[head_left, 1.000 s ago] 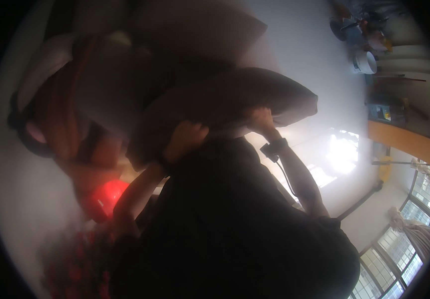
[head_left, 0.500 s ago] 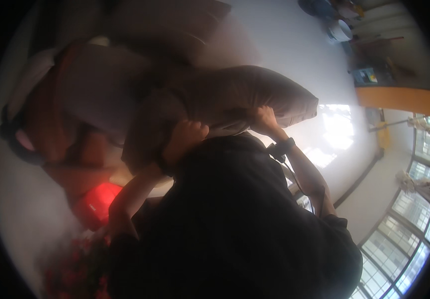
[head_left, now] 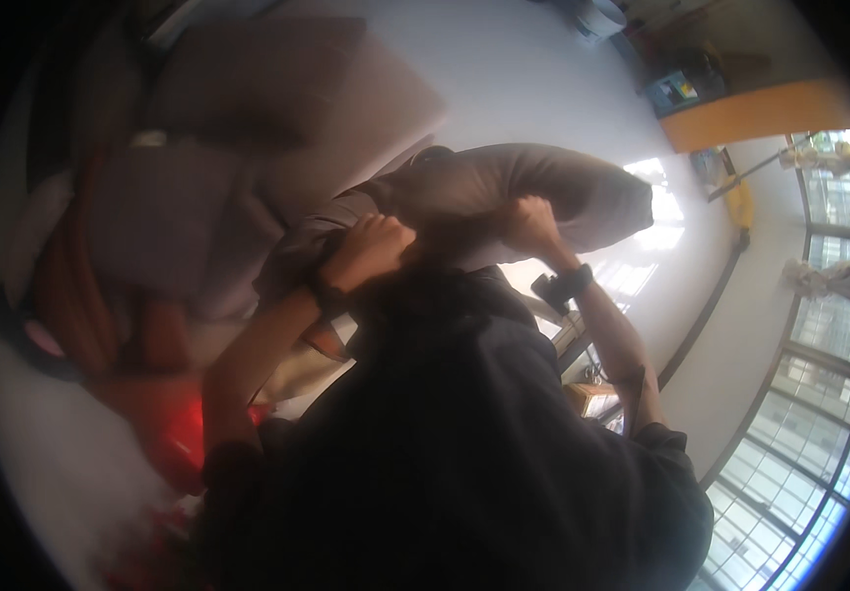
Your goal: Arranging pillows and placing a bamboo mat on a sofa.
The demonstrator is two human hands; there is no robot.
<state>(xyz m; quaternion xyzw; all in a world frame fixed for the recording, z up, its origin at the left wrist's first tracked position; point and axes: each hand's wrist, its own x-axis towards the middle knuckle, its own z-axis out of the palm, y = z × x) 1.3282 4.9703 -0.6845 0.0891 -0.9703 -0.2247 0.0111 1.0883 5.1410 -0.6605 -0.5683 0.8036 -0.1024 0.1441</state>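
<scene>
Both fists are curled closed: the left hand [head_left: 374,246] and the right hand [head_left: 535,225] each clench the near edge of a cushion [head_left: 573,185], held up before the dark shirt [head_left: 464,433]. It's plump and grey-brown, softly creased between the fists and past the right one, with a blunt corner jutting out to the right; its middle sinks into shadow. Beyond, to the left, spreads a brownish-grey sofa [head_left: 258,74], blurred, with rust-coloured cloth [head_left: 85,276] by it.

The cushion [head_left: 578,192] looks covered in matt cloth.
</scene>
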